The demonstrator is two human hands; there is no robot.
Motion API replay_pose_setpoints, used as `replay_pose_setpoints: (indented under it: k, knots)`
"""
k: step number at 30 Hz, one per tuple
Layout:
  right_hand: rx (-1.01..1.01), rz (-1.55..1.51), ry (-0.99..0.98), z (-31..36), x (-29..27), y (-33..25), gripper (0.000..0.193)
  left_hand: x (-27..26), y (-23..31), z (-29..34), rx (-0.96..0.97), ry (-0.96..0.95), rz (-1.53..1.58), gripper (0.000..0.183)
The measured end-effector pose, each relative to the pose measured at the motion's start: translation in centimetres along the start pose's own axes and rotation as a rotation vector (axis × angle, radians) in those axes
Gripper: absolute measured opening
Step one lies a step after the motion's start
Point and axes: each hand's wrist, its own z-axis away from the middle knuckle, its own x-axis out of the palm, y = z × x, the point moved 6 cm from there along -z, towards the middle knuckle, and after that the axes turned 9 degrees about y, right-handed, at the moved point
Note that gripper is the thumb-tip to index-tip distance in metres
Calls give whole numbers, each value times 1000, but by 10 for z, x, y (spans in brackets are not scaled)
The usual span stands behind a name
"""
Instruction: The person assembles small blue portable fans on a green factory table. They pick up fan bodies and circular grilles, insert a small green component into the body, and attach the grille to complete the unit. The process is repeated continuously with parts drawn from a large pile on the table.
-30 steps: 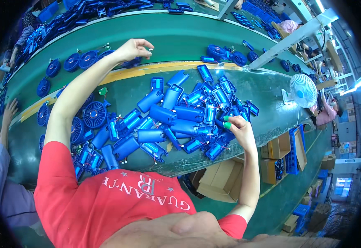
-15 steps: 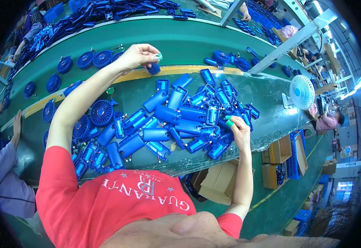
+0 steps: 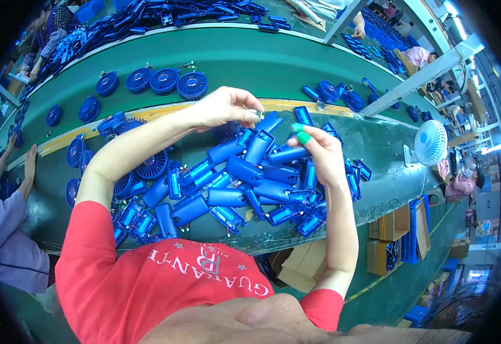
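Observation:
My left hand (image 3: 230, 109) pinches a small pale circuit board (image 3: 258, 115) between thumb and fingertips, over the far edge of the pile. Below that hand a dark blue round part is mostly hidden and blurred; I cannot tell whether it hangs from the board. My right hand (image 3: 322, 150), with green finger covers (image 3: 302, 136) on its fingertips, is closed just right of the left one. Whatever it may hold does not show. Under both hands lies a heap of blue handle shells (image 3: 226, 197), several with light blue cylinders and thin wires inside.
Blue fan heads (image 3: 164, 82) line the green belt (image 3: 245, 63) beyond a yellow strip (image 3: 285, 106). More fan heads (image 3: 152, 165) lie left of the heap. A white desk fan (image 3: 431, 142) stands right. Cardboard boxes (image 3: 389, 223) sit below right. A co-worker's hand (image 3: 30, 163) rests at left.
My left hand has come nearer and to the right, from the yellow strip towards the heap. The right hand has risen from the heap's right side, and the two are now close together.

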Motion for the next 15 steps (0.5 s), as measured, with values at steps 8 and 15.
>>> replay_pose_setpoints:
  k: [8,15]
  knots:
    - [-26,-98,-193,-11,64,3,22,-5,-9,15,-32,-8,127,24]
    - [13,24,-174,-15,68,9,20,-2,-8,21,-45,-25,163,23]
